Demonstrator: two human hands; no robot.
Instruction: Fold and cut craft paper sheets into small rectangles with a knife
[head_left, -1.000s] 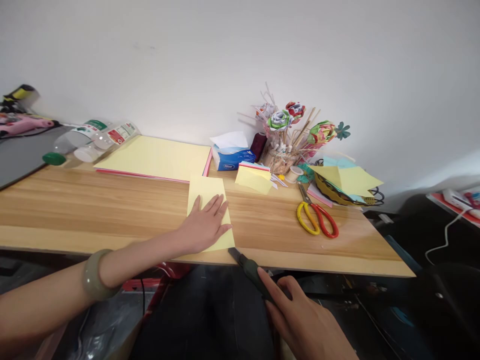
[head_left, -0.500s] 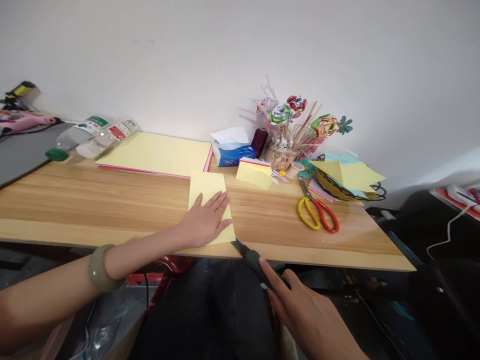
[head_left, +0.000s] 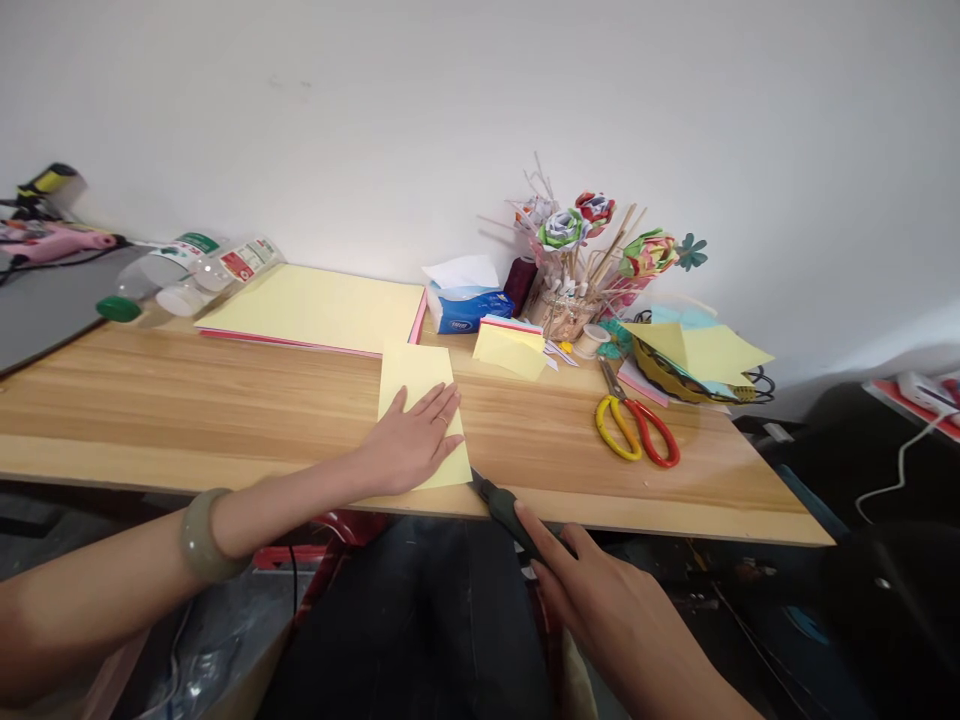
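From the head view, I see the left hand (head_left: 412, 438) spread flat, pressing a yellow paper sheet (head_left: 415, 368) to the wooden tabletop (head_left: 225, 410). The right hand (head_left: 600, 600) is wrapped round a green-handled knife (head_left: 504, 506), its blade at the sheet's near corner. No cut shows; I'd judge little done, and can't tell how much remains.

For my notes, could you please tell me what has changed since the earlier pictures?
The right hand moved the knife slightly rightward and forward, by the near right corner of the yellow sheet. Nothing was grasped or released; the left hand stays flat on the sheet, and the scissors lie untouched.
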